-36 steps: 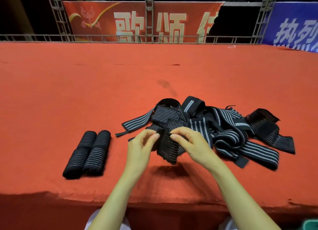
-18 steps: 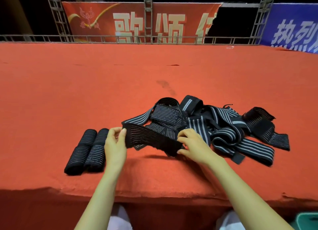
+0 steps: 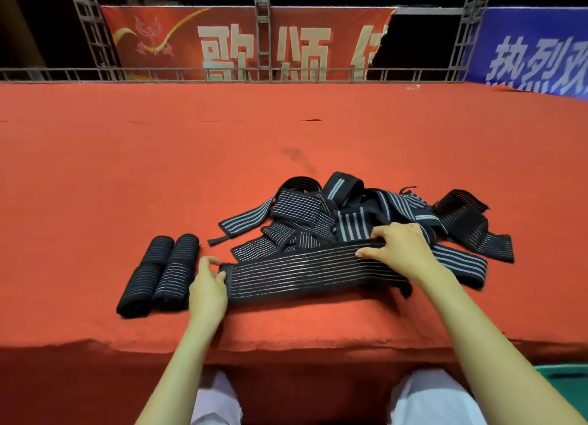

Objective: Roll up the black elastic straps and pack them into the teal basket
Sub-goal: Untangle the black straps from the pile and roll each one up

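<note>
Stretching flat across the near part of the red counter (image 3: 95, 186), one black strap (image 3: 296, 271) lies lengthwise between the person's hands, just short of the counter's front edge. The left hand (image 3: 206, 287) is at the strap's left end, its thumb and curled fingers (image 3: 208, 261) pinching that end. The right hand (image 3: 404, 249) sits on the strap's right part, its fingers (image 3: 386, 232) hooked over the far edge and the thumb laid on top, gripping the band; past this hand the strap runs on under the wrist to a loose end. Just left of the left hand, two rolls (image 3: 162, 275) lie side by side and touching, their ends pointing away from the person. Behind the strap and to the right is a tangled pile (image 3: 350, 214) of more striped straps, some folded, some trailing towards the rolls. The teal basket (image 3: 569, 380) shows only as a corner at the lower right, below the counter's edge and beside the person's white-clad knee (image 3: 429, 399); what it holds cannot be seen. Beyond the counter's far edge runs a metal rail (image 3: 222, 74), with a red banner (image 3: 238, 42) and a blue banner (image 3: 534, 52) behind it.
</note>
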`<action>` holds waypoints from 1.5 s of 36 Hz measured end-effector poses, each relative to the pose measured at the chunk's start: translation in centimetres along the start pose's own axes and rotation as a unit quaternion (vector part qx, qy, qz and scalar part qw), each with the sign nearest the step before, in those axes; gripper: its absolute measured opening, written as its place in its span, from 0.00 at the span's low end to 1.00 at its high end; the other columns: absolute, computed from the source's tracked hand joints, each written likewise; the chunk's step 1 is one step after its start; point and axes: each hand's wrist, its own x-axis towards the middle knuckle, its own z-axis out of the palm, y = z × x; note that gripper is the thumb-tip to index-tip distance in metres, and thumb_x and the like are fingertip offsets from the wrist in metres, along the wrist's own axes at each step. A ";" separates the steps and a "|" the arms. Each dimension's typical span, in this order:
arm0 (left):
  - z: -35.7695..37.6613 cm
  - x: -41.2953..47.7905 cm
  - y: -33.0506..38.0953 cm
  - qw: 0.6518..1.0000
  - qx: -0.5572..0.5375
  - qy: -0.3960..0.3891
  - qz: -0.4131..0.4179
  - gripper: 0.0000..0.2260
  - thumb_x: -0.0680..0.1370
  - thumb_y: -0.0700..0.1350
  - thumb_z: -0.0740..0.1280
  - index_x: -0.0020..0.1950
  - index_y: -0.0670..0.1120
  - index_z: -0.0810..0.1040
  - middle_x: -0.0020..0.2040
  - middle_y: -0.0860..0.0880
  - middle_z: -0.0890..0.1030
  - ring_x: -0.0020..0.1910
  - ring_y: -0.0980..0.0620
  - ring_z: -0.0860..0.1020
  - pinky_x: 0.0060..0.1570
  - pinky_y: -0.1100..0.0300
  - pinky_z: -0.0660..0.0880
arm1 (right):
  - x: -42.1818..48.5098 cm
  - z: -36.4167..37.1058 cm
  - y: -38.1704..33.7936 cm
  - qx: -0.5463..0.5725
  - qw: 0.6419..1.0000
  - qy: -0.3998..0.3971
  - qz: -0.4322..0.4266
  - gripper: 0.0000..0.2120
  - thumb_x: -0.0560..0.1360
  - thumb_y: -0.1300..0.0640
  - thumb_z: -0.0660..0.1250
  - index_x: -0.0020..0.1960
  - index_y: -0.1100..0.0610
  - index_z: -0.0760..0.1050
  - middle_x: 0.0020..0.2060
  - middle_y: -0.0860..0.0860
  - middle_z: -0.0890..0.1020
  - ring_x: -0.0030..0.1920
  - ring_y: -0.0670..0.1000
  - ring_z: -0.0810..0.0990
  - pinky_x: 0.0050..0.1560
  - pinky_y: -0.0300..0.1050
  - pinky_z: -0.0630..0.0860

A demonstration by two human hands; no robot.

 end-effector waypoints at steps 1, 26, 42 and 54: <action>0.2 0.0 -0.2 1.000 0.027 -0.006 0.007 0.07 0.79 0.36 0.61 0.56 0.43 0.72 0.43 0.41 0.79 0.47 0.39 0.76 0.43 0.53 0.65 | -0.2 0.0 0.2 -0.004 1.000 -0.005 0.008 0.21 0.68 0.35 0.70 0.39 0.54 0.74 0.30 0.44 0.72 0.42 0.52 0.72 0.53 0.48 0.62; 5.9 -4.9 2.5 0.928 0.191 -0.172 0.271 0.14 0.76 0.55 0.67 0.59 0.51 0.78 0.57 0.53 0.75 0.59 0.50 0.71 0.61 0.56 0.66 | -3.1 6.2 -4.1 0.136 0.987 -0.055 -0.061 0.13 0.76 0.49 0.66 0.58 0.52 0.77 0.54 0.50 0.77 0.60 0.51 0.72 0.62 0.46 0.68; 6.9 -0.3 5.0 0.950 0.140 -0.188 0.206 0.05 0.74 0.49 0.70 0.49 0.51 0.80 0.48 0.54 0.75 0.50 0.52 0.75 0.52 0.55 0.73 | -0.1 6.7 -3.9 0.216 0.968 -0.127 -0.025 0.14 0.75 0.52 0.68 0.60 0.51 0.76 0.56 0.49 0.76 0.56 0.48 0.76 0.62 0.45 0.71; 8.9 6.6 6.4 0.946 0.182 -0.196 0.184 0.19 0.78 0.45 0.65 0.69 0.46 0.71 0.67 0.48 0.71 0.68 0.49 0.67 0.65 0.58 0.63 | 9.6 8.7 -6.7 0.263 0.959 -0.090 0.048 0.30 0.79 0.55 0.63 0.77 0.55 0.54 0.74 0.54 0.58 0.73 0.55 0.59 0.72 0.52 0.60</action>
